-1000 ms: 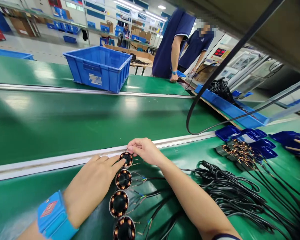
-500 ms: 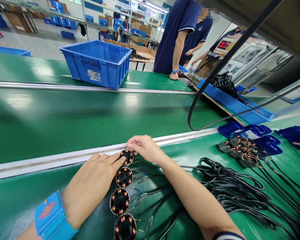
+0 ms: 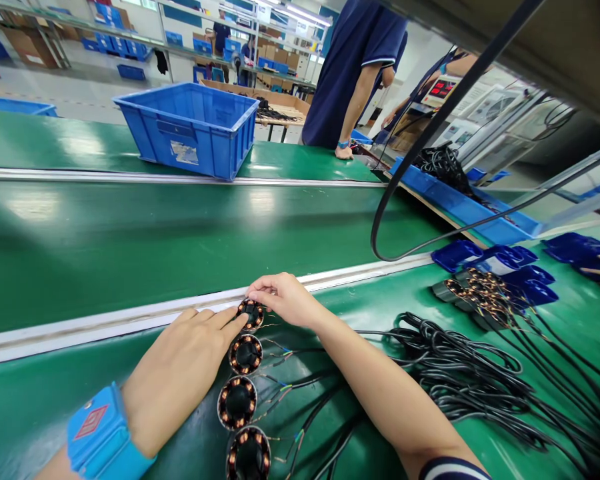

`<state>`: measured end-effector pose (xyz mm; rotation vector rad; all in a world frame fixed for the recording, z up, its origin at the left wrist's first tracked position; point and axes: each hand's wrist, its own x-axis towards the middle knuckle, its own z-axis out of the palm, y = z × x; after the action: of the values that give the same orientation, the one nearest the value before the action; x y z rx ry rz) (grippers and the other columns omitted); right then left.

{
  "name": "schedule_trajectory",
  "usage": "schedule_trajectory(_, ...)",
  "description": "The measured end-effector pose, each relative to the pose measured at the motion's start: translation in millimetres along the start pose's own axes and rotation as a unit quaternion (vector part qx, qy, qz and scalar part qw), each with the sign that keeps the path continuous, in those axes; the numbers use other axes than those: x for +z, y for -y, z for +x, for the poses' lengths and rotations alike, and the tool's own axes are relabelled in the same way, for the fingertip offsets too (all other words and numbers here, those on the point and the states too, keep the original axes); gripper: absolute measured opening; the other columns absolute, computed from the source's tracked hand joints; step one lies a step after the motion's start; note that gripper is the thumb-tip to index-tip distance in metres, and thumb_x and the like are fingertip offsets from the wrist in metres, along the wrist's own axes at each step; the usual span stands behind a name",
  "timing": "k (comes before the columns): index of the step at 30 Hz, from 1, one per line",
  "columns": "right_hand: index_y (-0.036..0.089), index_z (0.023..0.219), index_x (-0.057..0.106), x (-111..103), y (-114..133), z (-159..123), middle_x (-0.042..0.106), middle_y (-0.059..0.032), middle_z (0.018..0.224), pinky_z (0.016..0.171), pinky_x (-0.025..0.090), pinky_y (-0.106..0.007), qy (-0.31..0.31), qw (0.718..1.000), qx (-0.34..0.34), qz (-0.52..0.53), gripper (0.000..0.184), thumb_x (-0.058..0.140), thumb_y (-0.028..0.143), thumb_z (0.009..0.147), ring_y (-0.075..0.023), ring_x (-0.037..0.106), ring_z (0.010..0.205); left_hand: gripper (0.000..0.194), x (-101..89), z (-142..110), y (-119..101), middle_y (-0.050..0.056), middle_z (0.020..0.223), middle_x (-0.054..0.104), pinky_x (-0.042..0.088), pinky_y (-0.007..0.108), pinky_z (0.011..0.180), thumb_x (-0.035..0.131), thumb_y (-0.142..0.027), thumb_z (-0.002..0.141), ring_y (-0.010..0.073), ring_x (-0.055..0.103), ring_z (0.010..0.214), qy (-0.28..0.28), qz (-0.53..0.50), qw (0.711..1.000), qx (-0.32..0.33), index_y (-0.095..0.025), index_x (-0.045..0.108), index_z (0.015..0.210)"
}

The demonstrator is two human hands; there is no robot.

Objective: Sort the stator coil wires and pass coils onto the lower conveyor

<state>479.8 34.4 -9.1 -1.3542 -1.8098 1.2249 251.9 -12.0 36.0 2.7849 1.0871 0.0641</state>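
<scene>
Several round motor stators with copper windings stand in a row along the near green bench. My left hand (image 3: 183,370), a blue band on its wrist, grips the farthest stator (image 3: 251,314) with thumb and fingertips at its left side. At the far rim of that same stator, my right hand (image 3: 285,298) is closed in a pinch; whatever lies between its fingertips is too small to make out. Below it in the row come a second stator (image 3: 245,354), a third (image 3: 237,403) and a nearer one (image 3: 249,455). Thin coloured leads (image 3: 285,387) join them to black cables running under my right forearm.
Coiled black cables (image 3: 460,373) lie on the right, near a cluster of stators (image 3: 480,297) and blue housings (image 3: 500,260). A black cable loop (image 3: 380,227) hangs ahead. Across the green belt stands a blue bin (image 3: 190,133). Co-workers (image 3: 353,73) stand beyond.
The view has shifted slightly, so the bench things sit a little farther left. My right fingertips stay at the farthest stator's rim, and my left hand keeps its hold. Co-workers behind have moved.
</scene>
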Motion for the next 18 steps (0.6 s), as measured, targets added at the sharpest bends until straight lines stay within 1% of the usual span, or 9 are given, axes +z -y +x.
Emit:
schedule_trajectory(4,0.017,0.109,0.076,-5.1,4.8,-5.6,0.075,-0.0048,0.106,0.082,0.052,-0.027,0.005,0.998,-0.050,-0.031,0.032,0.051,0.035,0.102,-0.0180,0.070,0.096,0.055,-3.7,1.4,-2.6,0.005,0.135,0.063,0.048,0.039,0.102,0.040,-0.005,0.093,0.0223,0.063,0.115,0.027,-0.018,0.999,-0.019,-0.029,0.057,0.140)
schedule_trajectory(6,0.017,0.118,0.073,-9.6,21.3,-19.2,0.073,-0.0055,0.113,0.084,0.052,-0.028,-0.049,0.993,-0.085,-0.070,0.035,0.048,0.038,0.104,-0.0180,0.069,0.099,0.058,-5.9,2.3,-3.7,0.004,0.139,0.060,0.047,0.040,0.105,0.039,-0.005,0.093,0.0221,0.062,0.119,0.031,-0.025,0.999,-0.022,-0.030,0.055,0.142)
schedule_trajectory(8,0.019,0.116,0.073,-16.2,49.3,-39.2,0.074,-0.0041,0.109,0.083,0.053,-0.028,-0.137,0.971,-0.167,-0.105,0.028,0.052,0.033,0.103,-0.0160,0.070,0.095,0.062,-7.7,1.9,-4.4,0.004,0.144,0.056,0.047,0.043,0.108,0.038,-0.003,0.092,0.0234,0.061,0.121,0.043,-0.020,0.998,-0.029,-0.031,0.052,0.145)
schedule_trajectory(9,0.020,0.112,0.074,-20.9,65.9,-49.8,0.075,-0.0030,0.104,0.083,0.053,-0.027,-0.188,0.947,-0.231,-0.119,0.023,0.056,0.029,0.101,-0.0152,0.069,0.092,0.064,-8.2,0.9,-4.4,0.003,0.146,0.054,0.047,0.045,0.109,0.037,-0.002,0.091,0.0241,0.061,0.123,0.054,-0.013,0.998,-0.035,-0.030,0.050,0.147)
schedule_trajectory(11,0.023,0.109,0.072,-35.0,99.5,-66.3,0.074,-0.0027,0.102,0.088,0.053,-0.029,-0.305,0.876,-0.350,-0.130,0.017,0.061,0.024,0.097,-0.0156,0.068,0.095,0.071,-8.0,-2.6,-3.0,0.002,0.151,0.050,0.046,0.048,0.111,0.033,0.002,0.088,0.0242,0.058,0.127,0.066,0.005,0.996,-0.051,-0.029,0.044,0.151)
schedule_trajectory(13,0.023,0.118,0.068,-58.0,131.2,-70.5,0.069,-0.0053,0.116,0.100,0.048,-0.033,-0.422,0.809,-0.398,-0.101,0.024,0.065,0.027,0.094,-0.0181,0.063,0.110,0.074,-6.0,-8.2,-0.4,-0.001,0.153,0.046,0.045,0.049,0.114,0.031,0.003,0.087,0.0228,0.055,0.131,0.041,0.020,0.997,-0.055,-0.031,0.041,0.152)
schedule_trajectory(14,0.023,0.123,0.065,-72.4,146.9,-67.2,0.066,-0.0068,0.124,0.105,0.045,-0.035,-0.459,0.794,-0.395,-0.060,0.031,0.066,0.031,0.093,-0.0191,0.060,0.118,0.073,-4.5,-11.8,0.7,-0.003,0.153,0.046,0.045,0.049,0.114,0.032,0.002,0.088,0.0221,0.054,0.132,0.012,0.027,0.998,-0.050,-0.034,0.041,0.151)
schedule_trajectory(16,0.020,0.128,0.059,-102.8,179.5,-52.6,0.062,-0.0090,0.132,0.109,0.043,-0.035,-0.464,0.805,-0.364,0.065,0.043,0.067,0.042,0.092,-0.0191,0.057,0.124,0.070,-1.2,-21.0,0.6,-0.006,0.148,0.052,0.049,0.046,0.111,0.038,-0.004,0.090,0.0215,0.057,0.129,-0.064,0.041,0.997,-0.018,-0.039,0.043,0.150)
schedule_trajectory(18,0.017,0.123,0.060,-128.2,213.6,-35.5,0.067,-0.0091,0.122,0.100,0.049,-0.030,-0.395,0.838,-0.322,0.198,0.044,0.063,0.049,0.093,-0.0168,0.064,0.113,0.064,1.5,-33.6,-5.6,-0.006,0.134,0.064,0.057,0.036,0.098,0.046,-0.009,0.089,0.0201,0.066,0.113,-0.143,0.053,0.987,0.050,-0.041,0.051,0.144)
